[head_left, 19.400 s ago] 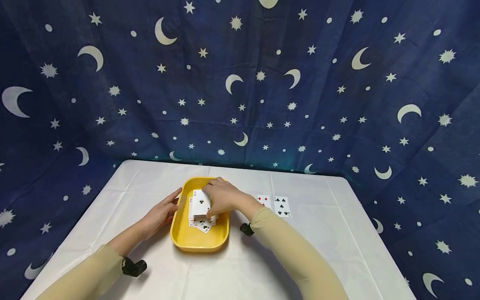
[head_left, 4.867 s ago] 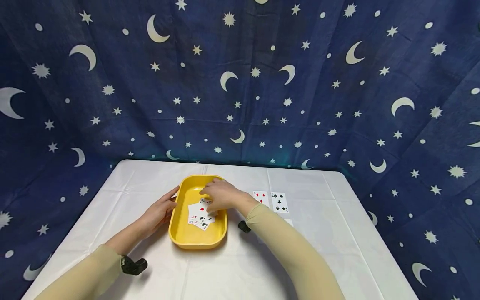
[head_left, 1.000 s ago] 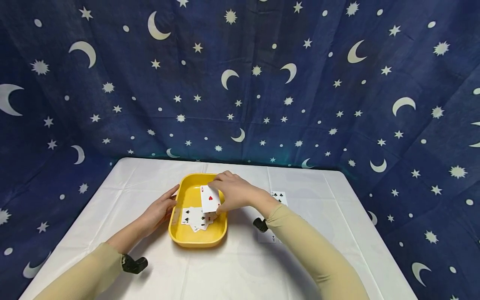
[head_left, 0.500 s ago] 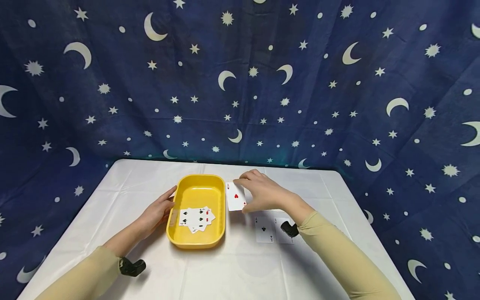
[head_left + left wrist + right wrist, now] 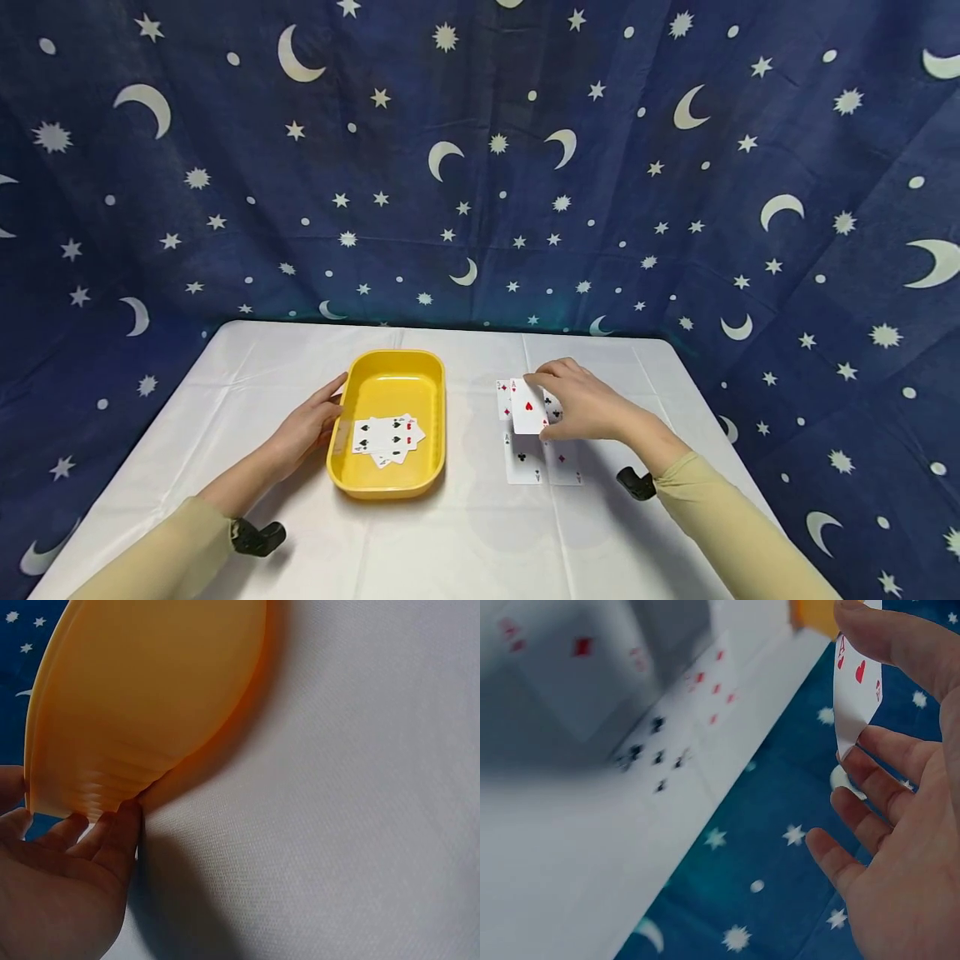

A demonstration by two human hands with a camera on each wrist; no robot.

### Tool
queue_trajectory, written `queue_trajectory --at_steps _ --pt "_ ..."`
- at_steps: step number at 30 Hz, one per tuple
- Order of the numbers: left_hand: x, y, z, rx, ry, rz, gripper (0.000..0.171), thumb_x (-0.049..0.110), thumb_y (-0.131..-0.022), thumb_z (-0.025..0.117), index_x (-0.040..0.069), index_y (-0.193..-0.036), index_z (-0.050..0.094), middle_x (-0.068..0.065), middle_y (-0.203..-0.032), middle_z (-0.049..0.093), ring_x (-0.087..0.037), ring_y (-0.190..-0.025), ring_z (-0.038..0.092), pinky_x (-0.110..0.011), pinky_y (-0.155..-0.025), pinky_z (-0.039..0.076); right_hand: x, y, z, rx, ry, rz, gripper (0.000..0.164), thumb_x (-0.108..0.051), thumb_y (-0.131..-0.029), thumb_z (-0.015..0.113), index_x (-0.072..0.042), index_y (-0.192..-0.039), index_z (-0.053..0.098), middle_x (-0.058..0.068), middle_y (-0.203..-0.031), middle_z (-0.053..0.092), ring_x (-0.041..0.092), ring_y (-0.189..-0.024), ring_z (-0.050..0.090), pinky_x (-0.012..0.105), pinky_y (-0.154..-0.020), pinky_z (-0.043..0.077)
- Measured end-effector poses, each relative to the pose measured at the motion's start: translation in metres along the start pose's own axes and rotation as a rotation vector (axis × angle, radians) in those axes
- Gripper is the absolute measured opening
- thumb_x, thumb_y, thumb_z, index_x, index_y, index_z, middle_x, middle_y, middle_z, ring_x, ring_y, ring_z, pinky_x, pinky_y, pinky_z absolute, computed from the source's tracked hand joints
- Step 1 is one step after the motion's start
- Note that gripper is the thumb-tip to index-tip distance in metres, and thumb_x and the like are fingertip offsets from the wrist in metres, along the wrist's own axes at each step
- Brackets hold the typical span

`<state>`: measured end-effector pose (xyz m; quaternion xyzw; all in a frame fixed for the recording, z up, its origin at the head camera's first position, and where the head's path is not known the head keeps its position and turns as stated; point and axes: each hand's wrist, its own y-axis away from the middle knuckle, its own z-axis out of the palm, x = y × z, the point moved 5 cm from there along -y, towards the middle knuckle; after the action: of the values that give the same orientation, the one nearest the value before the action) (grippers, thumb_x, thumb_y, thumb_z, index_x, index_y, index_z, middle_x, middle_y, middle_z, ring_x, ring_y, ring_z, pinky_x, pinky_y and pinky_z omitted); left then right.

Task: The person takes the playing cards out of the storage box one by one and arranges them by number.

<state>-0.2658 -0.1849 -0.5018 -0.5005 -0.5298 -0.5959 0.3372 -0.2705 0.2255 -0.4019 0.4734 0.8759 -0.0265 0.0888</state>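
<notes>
My right hand (image 5: 588,408) pinches the ace of hearts (image 5: 527,405) by its edges between thumb and fingers. The card hangs above the table, partly covering a diamonds card (image 5: 503,403) and a clubs card (image 5: 553,405). Below these lie the ace of clubs (image 5: 522,462) and the ace of diamonds (image 5: 562,468), side by side. At the yellow tray (image 5: 397,367), the fairly straight fingers of my left hand (image 5: 306,427) rest on the left wall; the left wrist view shows fingertips (image 5: 127,814) on its outside. A spread pile of playing cards (image 5: 386,436), spades on top, lies inside the tray.
A white cloth covers the table (image 5: 480,533). A dark blue curtain (image 5: 480,167) with moons and stars hangs behind it and along the sides. Black wrist cameras (image 5: 258,538) sit beneath both forearms.
My right hand has carried the ace of hearts from above the tray rightward to over the laid-out cards. The left hand stays at the tray. The ace of clubs and ace of diamonds joined the table cards.
</notes>
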Motion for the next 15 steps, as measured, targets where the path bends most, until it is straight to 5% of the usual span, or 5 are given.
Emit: queue_trajectory --at_steps 15 --pt "0.001 0.001 0.002 0.003 0.003 -0.008 0.068 0.016 -0.106 0.039 0.026 -0.166 0.009 -0.022 -0.168 0.014 -0.040 -0.148 0.032 -0.055 -0.118 0.029 0.053 0.052 0.019 0.034 -0.033 0.073 0.089 -0.034 -0.070 0.090 -0.012 -0.148 0.054 0.008 -0.142 0.053 0.030 -0.134 0.043 0.054 -0.110 0.037"
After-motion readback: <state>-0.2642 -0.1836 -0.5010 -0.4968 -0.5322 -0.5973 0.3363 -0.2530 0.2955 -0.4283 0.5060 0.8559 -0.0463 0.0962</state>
